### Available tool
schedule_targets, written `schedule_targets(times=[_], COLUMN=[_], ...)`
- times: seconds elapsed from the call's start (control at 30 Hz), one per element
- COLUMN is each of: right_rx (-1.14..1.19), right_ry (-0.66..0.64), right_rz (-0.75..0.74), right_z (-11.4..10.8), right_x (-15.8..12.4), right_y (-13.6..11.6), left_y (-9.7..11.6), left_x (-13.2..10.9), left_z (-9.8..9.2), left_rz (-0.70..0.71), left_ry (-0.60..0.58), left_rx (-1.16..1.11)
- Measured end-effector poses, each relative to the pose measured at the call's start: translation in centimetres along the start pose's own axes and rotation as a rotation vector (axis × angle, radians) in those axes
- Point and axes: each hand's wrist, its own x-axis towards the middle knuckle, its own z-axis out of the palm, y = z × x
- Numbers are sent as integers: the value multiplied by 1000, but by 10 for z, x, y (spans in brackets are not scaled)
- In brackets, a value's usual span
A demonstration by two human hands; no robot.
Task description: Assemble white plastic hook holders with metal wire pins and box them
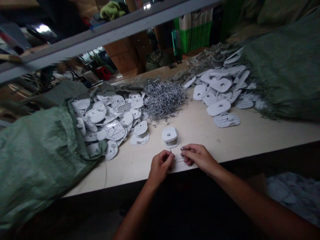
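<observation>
On the far left, a green woven sack (37, 160) lies open. It is soft and saggy. A heap of white plastic plates (112, 125) spills from it onto the pale counter (125, 173). The plates look light and stiff, so they should be easy to pick up by the edge.

Near the front of the counter, the left hand (160, 166) and the right hand (198, 157) are close together. Both seem to pinch a thin metal pin (176, 154), though it is hard to see. The pin looks light, stiff and slippery, so it is best held tight between the fingertips.

Just behind the hands sit two stacked white plates (170, 136). Farther back is a big, tangled pile of metal pins (163, 100). To the right lie more white plates (220, 90) and another green sack (282, 66). Past the counter are cardboard boxes (125, 56) and a green and white bin (193, 33).
</observation>
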Motion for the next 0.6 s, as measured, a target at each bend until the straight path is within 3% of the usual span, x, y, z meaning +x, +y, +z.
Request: schedule_targets(times=[0.3,0.6], right_rx=[-150,-195], right_ry=[10,48], right_rz=[-24,-9], right_z=[19,21], right_x=[22,26], right_y=[-10,-7], left_y=[-11,-20], left_x=[12,18], left_z=[-17,-21], left_rz=[13,-22], left_ry=[17,-53], left_rx=[23,-40])
